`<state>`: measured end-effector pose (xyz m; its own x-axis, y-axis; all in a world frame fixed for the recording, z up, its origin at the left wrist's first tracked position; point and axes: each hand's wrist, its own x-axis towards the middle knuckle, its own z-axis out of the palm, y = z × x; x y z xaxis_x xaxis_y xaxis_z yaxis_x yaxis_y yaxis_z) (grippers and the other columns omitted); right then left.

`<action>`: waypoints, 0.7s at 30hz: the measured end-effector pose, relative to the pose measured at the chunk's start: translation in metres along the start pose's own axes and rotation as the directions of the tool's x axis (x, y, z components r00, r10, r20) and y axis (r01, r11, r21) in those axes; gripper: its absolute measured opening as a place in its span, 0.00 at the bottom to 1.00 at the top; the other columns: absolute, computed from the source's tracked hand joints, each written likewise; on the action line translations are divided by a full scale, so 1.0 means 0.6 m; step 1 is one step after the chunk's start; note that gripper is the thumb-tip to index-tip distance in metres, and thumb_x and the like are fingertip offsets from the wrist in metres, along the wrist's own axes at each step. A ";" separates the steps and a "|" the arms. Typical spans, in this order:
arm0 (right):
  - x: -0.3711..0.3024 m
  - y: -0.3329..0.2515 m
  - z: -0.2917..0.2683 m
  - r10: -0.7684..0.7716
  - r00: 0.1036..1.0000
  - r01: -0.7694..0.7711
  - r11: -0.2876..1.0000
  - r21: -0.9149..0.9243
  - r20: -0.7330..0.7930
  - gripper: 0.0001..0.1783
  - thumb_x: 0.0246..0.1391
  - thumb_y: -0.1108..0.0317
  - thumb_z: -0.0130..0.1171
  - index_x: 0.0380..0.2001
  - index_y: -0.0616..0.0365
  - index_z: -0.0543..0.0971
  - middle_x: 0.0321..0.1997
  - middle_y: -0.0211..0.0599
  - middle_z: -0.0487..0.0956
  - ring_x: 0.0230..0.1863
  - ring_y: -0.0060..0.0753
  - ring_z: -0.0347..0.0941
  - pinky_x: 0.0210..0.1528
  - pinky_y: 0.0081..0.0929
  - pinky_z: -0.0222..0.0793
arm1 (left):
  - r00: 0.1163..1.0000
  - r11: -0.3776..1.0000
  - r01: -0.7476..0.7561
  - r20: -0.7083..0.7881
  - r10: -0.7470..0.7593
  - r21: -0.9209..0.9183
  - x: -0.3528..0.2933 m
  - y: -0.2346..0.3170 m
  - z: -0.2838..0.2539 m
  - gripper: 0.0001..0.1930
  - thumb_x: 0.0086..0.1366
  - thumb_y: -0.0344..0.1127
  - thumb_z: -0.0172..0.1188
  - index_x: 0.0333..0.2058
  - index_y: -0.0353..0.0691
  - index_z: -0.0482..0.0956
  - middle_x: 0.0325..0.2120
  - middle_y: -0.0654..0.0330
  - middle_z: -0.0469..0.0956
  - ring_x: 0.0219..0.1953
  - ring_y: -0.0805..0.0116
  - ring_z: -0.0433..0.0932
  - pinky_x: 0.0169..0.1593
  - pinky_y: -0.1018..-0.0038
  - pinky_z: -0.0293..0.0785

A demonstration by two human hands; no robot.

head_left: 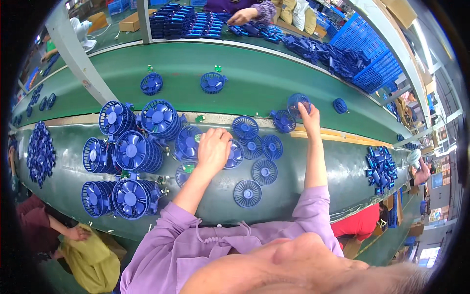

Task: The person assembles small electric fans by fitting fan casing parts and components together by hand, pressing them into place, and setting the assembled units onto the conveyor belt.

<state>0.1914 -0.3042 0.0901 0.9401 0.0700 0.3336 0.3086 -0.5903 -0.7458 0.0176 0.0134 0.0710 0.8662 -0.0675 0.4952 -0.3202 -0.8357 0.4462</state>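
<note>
Over the belt's near edge, my right hand (309, 119) pinches a round blue fan grille (298, 104) between thumb and fingers. Just below and left of that grille sits a blue fan housing (283, 121). My left hand (214, 151) is curled over the bench between a blue fan (186, 142) and another blue round part (234, 156). Its fingertips point down, and what they grip is hidden. A small green circuit board (188, 168) shows beside the left wrist. Several loose grilles (265, 171) lie flat between my two arms.
Stacks of blue fans (129, 196) stand on the bench at left. A green conveyor belt (186, 59) carries spaced fan parts. Piles of small blue parts lie at far left (41, 154) and right (381, 169). Across the belt, a co-worker's hand (243, 16) hovers near blue pieces.
</note>
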 end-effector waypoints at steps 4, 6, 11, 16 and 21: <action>-0.034 -0.011 0.002 0.081 0.992 -0.096 0.982 0.162 0.097 0.22 0.53 0.66 0.61 0.50 0.62 0.74 0.40 0.42 0.81 0.37 0.34 0.79 0.42 0.27 0.73 | 1.000 1.000 0.005 -0.001 -0.005 -0.010 -0.001 0.005 -0.006 0.07 0.51 0.30 0.62 0.32 0.42 0.79 0.35 0.61 0.76 0.40 0.58 0.73 0.44 0.62 0.67; -0.044 0.000 0.009 0.058 0.998 -0.048 0.974 -0.222 0.037 0.23 0.51 0.64 0.63 0.51 0.57 0.75 0.47 0.46 0.79 0.44 0.44 0.77 0.47 0.33 0.72 | 1.000 1.000 -0.001 -0.007 0.001 -0.003 0.000 0.008 0.002 0.07 0.51 0.30 0.62 0.31 0.41 0.79 0.35 0.60 0.76 0.40 0.58 0.73 0.44 0.62 0.67; -0.055 0.003 0.025 -0.211 0.972 0.235 0.868 -0.438 0.104 0.25 0.53 0.60 0.62 0.53 0.57 0.74 0.54 0.50 0.74 0.58 0.50 0.66 0.58 0.41 0.64 | 1.000 1.000 -0.017 -0.016 0.016 -0.019 -0.001 0.009 0.003 0.08 0.51 0.30 0.62 0.32 0.42 0.79 0.35 0.60 0.76 0.41 0.57 0.72 0.44 0.61 0.67; -0.081 -0.019 0.061 -0.200 0.962 0.244 0.934 -0.261 0.184 0.40 0.47 0.55 0.67 0.61 0.58 0.65 0.62 0.57 0.64 0.61 0.57 0.63 0.62 0.42 0.61 | 1.000 0.999 0.018 0.024 -0.019 0.041 -0.009 -0.008 0.000 0.12 0.52 0.31 0.62 0.37 0.42 0.78 0.37 0.59 0.76 0.43 0.57 0.72 0.45 0.61 0.67; -0.094 -0.033 0.067 -0.138 0.983 0.170 0.931 -0.323 0.119 0.41 0.46 0.54 0.68 0.60 0.61 0.65 0.58 0.58 0.67 0.58 0.57 0.66 0.59 0.42 0.64 | 0.993 0.995 -0.057 -0.106 0.048 -0.083 0.003 0.015 -0.004 0.16 0.53 0.34 0.64 0.42 0.39 0.78 0.44 0.56 0.75 0.50 0.56 0.71 0.52 0.60 0.66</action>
<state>0.1383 -0.2641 0.0625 0.8989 0.2458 0.3626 0.4002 -0.7976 -0.4513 0.0151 0.0069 0.0775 0.8040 -0.0497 0.5926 -0.4000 -0.7825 0.4772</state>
